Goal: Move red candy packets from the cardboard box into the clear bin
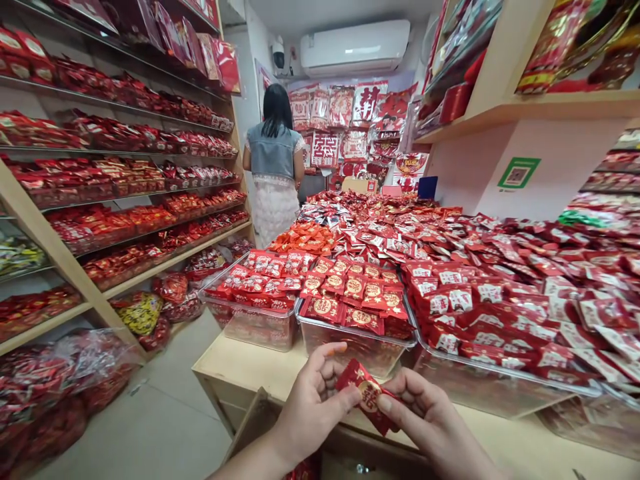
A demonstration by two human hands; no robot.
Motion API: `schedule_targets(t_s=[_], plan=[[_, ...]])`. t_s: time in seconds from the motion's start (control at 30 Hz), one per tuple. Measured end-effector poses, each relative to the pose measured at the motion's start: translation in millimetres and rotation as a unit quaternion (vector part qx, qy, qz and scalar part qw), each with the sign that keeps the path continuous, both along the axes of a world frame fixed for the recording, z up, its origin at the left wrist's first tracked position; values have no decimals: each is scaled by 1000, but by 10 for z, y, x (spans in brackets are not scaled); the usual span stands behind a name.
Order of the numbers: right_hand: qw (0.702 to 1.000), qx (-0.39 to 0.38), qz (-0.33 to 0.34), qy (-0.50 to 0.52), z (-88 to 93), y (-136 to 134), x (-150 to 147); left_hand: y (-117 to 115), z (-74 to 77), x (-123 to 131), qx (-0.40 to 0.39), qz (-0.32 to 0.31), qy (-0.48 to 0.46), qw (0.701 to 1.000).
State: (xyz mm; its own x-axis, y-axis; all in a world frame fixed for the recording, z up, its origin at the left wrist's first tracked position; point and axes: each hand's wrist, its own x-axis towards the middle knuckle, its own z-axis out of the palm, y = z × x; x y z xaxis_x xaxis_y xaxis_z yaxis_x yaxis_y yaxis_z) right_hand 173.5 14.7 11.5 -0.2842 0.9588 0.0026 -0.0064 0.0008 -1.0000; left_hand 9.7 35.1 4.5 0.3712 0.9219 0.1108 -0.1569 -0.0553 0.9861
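Both hands share one small red candy packet [369, 395] with a gold round print. My left hand [320, 400] pinches its left side between thumb and fingers. On its right side, my right hand [425, 410] grips with the thumb pressed on the front. The packet is tilted and held in front of a clear plastic bin [350, 340] piled with similar red and gold packets [353, 293]. Left of that bin stands another clear bin [260, 323] of red packets. A long bin [495, 383] with red and white packets is at the right.
Below my hands is an opened cardboard box or drawer [260, 417] at the table's [245, 363] front edge. Stocked shelves [125, 153] line the left wall, with plastic bags [75, 380] on the floor. A person [275, 160] stands at the back, facing away.
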Motion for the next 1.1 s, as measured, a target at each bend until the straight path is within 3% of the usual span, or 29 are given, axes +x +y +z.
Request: schedule_targets(t_s=[0.07, 0.17, 0.23, 0.3, 0.43, 0.57, 0.77, 0.97, 1.1], plan=[[1000, -5, -12, 1, -8, -20, -6, -11, 89, -10, 6, 17, 1, 1000], [999, -14, -27, -17, -4, -57, -19, 123, 360, -135, 43, 106, 20, 993], [999, -8, -18, -48, 2, -78, -22, 335, 591, -274, 83, 165, 48, 982], [996, 1, -2, -92, 5, -93, -22, 608, 800, -421, 114, 171, 108, 973], [988, 19, 25, -148, -12, -114, -31, 1125, 1032, -619, 163, 179, 210, 947], [983, 38, 37, -177, -56, -121, -61, 1416, 1081, -635, 173, 183, 240, 938], [977, 53, 46, -200, -86, -121, -68, 1611, 1075, -537, 147, 217, 232, 937], [977, 59, 39, -199, -101, -109, -66, 1641, 1083, -498, 104, 284, 166, 939], [973, 68, 53, -216, -80, -104, -61, 1570, 1038, -512, 63, 288, 151, 944]])
